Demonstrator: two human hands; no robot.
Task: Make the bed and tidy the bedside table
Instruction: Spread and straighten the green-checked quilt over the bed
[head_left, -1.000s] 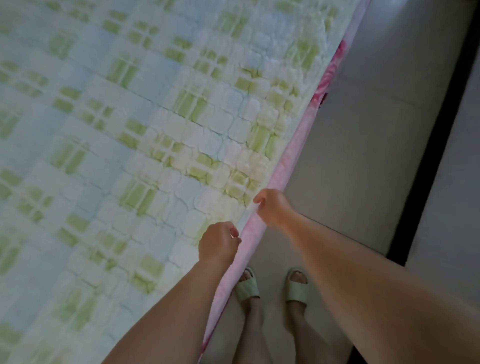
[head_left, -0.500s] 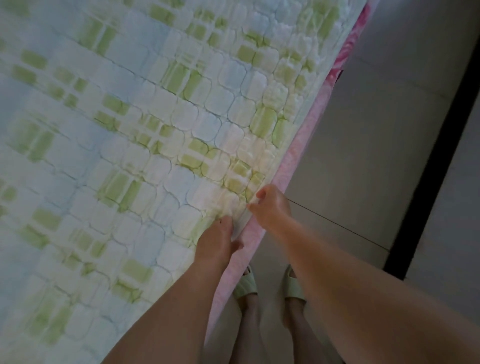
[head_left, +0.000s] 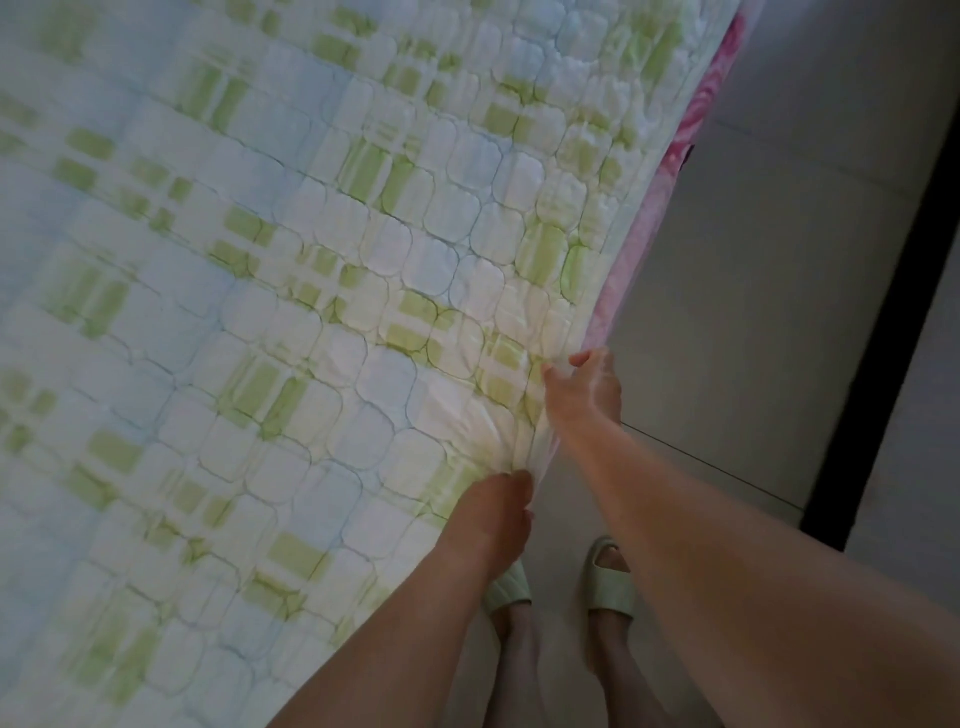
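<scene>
Both hands work the near side edge of the quilt (head_left: 363, 312), which lies spread over the bed. My right hand (head_left: 584, 389) pinches the hem. My left hand (head_left: 493, 512) seems to clutch it too, but its fingers are hidden under the fold. Pull outward evenly and low so the puckers flatten. Fabric: soft, puffy stitched cells in green-blue plaid. A pink floral sheet (head_left: 675, 171) shows along the edge.

likely home bedroom, quilted bedspread (head_left: 322, 291), tiled floor (head_left: 769, 312)
</scene>
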